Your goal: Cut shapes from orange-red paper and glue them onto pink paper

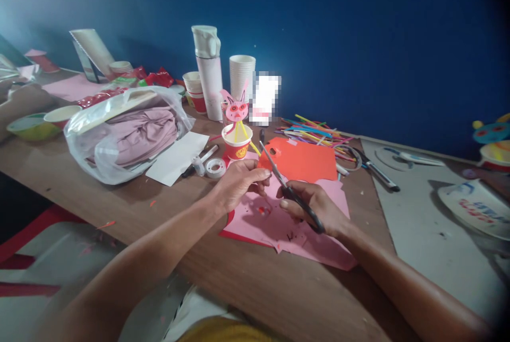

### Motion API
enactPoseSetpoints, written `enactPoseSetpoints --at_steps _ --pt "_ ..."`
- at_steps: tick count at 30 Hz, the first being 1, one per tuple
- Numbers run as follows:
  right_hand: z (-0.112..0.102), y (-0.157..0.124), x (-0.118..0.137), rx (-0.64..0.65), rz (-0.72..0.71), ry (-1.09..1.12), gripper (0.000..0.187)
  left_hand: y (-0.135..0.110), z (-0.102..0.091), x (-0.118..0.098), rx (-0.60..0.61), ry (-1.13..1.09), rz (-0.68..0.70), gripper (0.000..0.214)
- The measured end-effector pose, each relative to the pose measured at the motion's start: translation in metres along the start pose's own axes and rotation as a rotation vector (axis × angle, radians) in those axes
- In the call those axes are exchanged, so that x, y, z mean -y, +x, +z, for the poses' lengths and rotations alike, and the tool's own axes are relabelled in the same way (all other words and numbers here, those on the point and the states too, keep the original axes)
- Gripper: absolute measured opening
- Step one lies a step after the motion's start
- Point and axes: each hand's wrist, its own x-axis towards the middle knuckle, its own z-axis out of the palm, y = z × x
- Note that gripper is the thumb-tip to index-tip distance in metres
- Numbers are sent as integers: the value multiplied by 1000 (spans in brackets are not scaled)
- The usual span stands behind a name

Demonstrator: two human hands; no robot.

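**Scissors in hand at the orange paper**

The right hand (314, 207) wraps round the black handles of the scissors (295, 198), blades slanting over the left end of the orange paper (308, 162). The left hand (241, 182) has thumb and fingers drawn together beside the blades; I cannot tell what they pinch. Beyond it, a paper cup (231, 151) holds yellow stems topped by a pink animal face (237, 113). A clear plastic bag (103, 169) holds mauve cloth (143, 135). Near the flask (209, 87), white cups (242, 72) stand nested in a stack. Pink paper (274, 230) stops short of the table's (227, 289) near edge, leaving brown wood under the forearms; coloured sticks (311, 128) crowd the orange paper's far edge.
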Motion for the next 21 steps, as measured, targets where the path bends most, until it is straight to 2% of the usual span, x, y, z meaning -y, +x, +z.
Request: enactPoseSetpoints --at_steps 7,21 --pt "2 -1 2 37 -4 -4 31 -2 -2 -5 -45 104 16 7" --pt "5 -2 8 10 -11 33 33 -2 -4 -7 12 77 -15 7"
